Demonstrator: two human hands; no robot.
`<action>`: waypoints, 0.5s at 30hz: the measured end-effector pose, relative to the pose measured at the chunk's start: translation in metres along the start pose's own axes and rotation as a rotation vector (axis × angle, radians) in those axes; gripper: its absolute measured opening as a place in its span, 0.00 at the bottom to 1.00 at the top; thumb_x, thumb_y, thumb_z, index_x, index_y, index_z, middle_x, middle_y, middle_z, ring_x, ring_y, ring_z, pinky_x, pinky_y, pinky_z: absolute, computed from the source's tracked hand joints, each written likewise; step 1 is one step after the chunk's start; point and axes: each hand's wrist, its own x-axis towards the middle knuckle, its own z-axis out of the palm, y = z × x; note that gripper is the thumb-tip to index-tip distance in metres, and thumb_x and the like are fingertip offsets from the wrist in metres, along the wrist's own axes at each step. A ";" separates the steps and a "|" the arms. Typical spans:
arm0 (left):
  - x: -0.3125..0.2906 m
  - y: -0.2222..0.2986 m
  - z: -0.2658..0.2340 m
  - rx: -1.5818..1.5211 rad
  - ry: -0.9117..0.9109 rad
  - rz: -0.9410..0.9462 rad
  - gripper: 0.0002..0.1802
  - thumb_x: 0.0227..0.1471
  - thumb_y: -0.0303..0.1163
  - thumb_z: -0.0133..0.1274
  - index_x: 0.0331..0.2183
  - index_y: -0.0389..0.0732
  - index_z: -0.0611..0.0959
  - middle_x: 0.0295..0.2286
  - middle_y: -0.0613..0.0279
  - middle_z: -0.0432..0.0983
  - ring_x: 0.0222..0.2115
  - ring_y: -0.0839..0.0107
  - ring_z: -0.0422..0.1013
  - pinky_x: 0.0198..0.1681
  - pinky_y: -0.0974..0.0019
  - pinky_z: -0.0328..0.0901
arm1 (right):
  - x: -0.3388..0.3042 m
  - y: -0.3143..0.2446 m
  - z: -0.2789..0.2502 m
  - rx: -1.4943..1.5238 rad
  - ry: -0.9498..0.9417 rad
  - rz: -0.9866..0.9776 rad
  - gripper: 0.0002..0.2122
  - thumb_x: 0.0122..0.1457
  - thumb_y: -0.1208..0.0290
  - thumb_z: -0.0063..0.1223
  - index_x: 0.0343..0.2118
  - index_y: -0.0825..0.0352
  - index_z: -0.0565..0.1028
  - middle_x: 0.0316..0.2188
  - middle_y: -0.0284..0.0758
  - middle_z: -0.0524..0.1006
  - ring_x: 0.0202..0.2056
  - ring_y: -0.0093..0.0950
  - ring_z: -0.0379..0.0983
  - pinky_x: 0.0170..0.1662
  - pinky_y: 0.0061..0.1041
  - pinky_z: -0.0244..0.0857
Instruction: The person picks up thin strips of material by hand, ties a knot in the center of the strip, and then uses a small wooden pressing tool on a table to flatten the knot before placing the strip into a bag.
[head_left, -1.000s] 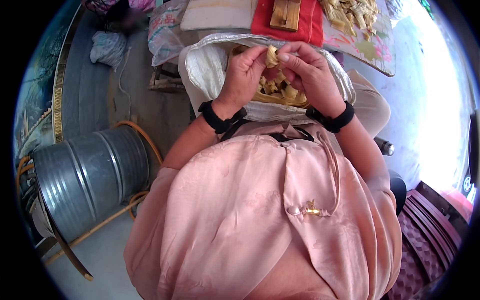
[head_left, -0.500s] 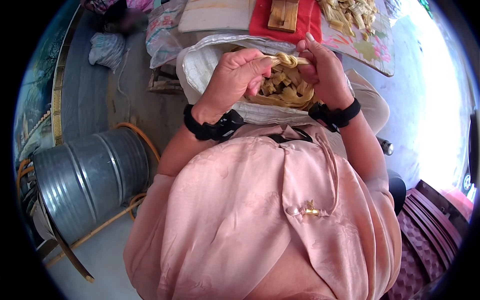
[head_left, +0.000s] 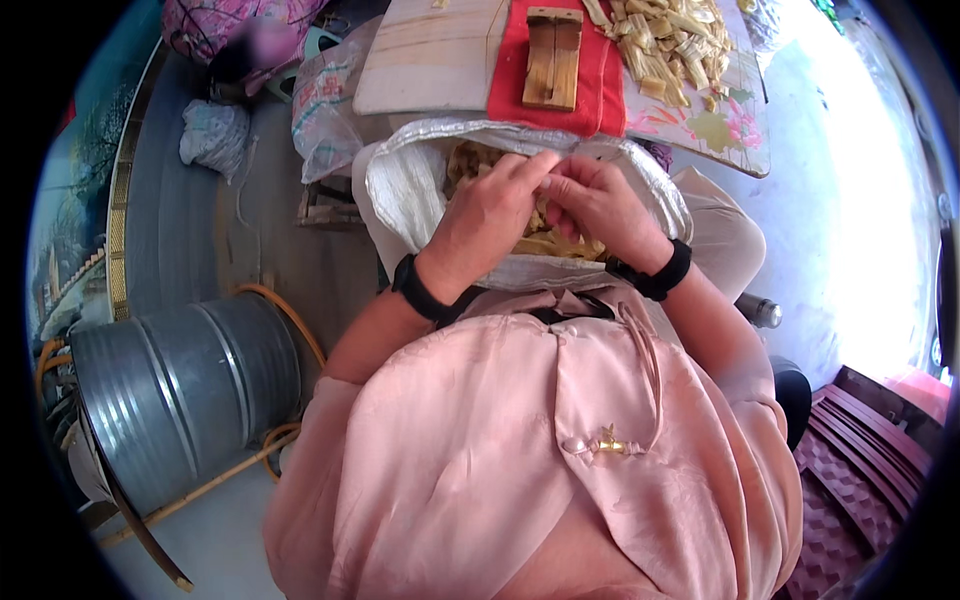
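My left hand (head_left: pixel 485 215) and my right hand (head_left: pixel 605 205) meet fingertip to fingertip above an open white woven sack (head_left: pixel 402 190). Both are closed, the right one in a pinch. They work on a pale yellow dried husk strip, now nearly all hidden behind the fingers. Below them, the sack holds tangled yellow-brown husk strips (head_left: pixel 562 245). Each wrist wears a black band.
Beyond the sack stands a table (head_left: pixel 430 60) with a red cloth (head_left: pixel 602 85), a grooved wooden block (head_left: pixel 551 65) and a pile of loose husk strips (head_left: pixel 672 45). A metal drum (head_left: pixel 190 385) lies at left, a plastic bag (head_left: pixel 328 110) near the table.
My hands have drawn together and turned inward; the knot in the strip, visible between them before, is now covered. The view has shifted, showing more of the table.
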 end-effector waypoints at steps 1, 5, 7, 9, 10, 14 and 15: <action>0.001 0.001 -0.004 0.058 -0.027 0.008 0.19 0.48 0.20 0.47 0.45 0.39 0.73 0.33 0.52 0.72 0.34 0.51 0.72 0.35 0.56 0.69 | 0.001 0.000 -0.004 -0.067 -0.048 0.006 0.11 0.62 0.64 0.49 0.28 0.66 0.71 0.19 0.26 0.71 0.17 0.13 0.64 0.20 0.13 0.58; 0.013 -0.019 -0.011 0.150 0.085 0.214 0.15 0.46 0.23 0.49 0.41 0.39 0.75 0.32 0.58 0.72 0.34 0.57 0.72 0.35 0.58 0.68 | -0.002 -0.010 0.001 -0.193 -0.006 -0.111 0.15 0.60 0.62 0.49 0.27 0.73 0.74 0.17 0.32 0.70 0.20 0.20 0.66 0.25 0.23 0.61; 0.022 -0.036 -0.014 0.229 0.134 0.328 0.13 0.46 0.23 0.50 0.38 0.41 0.75 0.32 0.60 0.72 0.33 0.58 0.72 0.34 0.59 0.68 | -0.002 -0.017 0.006 -0.218 0.010 -0.181 0.15 0.59 0.64 0.50 0.28 0.74 0.74 0.18 0.33 0.71 0.22 0.21 0.66 0.27 0.24 0.62; 0.030 -0.055 -0.013 0.282 0.159 0.376 0.09 0.46 0.25 0.51 0.34 0.43 0.74 0.29 0.62 0.72 0.32 0.60 0.72 0.33 0.60 0.68 | -0.001 -0.019 0.009 -0.241 0.035 -0.256 0.14 0.58 0.65 0.50 0.28 0.74 0.74 0.18 0.34 0.71 0.23 0.21 0.67 0.28 0.25 0.62; 0.032 -0.061 -0.011 0.267 0.148 0.343 0.09 0.47 0.25 0.51 0.34 0.43 0.74 0.28 0.62 0.72 0.31 0.60 0.72 0.32 0.60 0.68 | 0.000 -0.020 0.011 -0.250 0.055 -0.297 0.13 0.58 0.65 0.51 0.29 0.74 0.74 0.18 0.35 0.71 0.23 0.21 0.67 0.28 0.26 0.63; 0.050 -0.072 0.003 -0.042 0.119 0.170 0.06 0.54 0.27 0.48 0.37 0.42 0.74 0.25 0.64 0.71 0.23 0.70 0.70 0.26 0.66 0.66 | 0.018 -0.023 -0.001 -0.289 0.194 -0.339 0.12 0.58 0.66 0.52 0.30 0.73 0.76 0.18 0.33 0.71 0.22 0.18 0.66 0.27 0.26 0.63; 0.055 -0.070 0.003 -0.261 0.044 0.039 0.07 0.55 0.27 0.47 0.38 0.41 0.74 0.25 0.66 0.70 0.22 0.74 0.68 0.25 0.69 0.65 | 0.022 -0.032 -0.005 -0.154 0.233 -0.181 0.12 0.58 0.66 0.53 0.28 0.72 0.76 0.16 0.30 0.71 0.20 0.16 0.65 0.24 0.23 0.61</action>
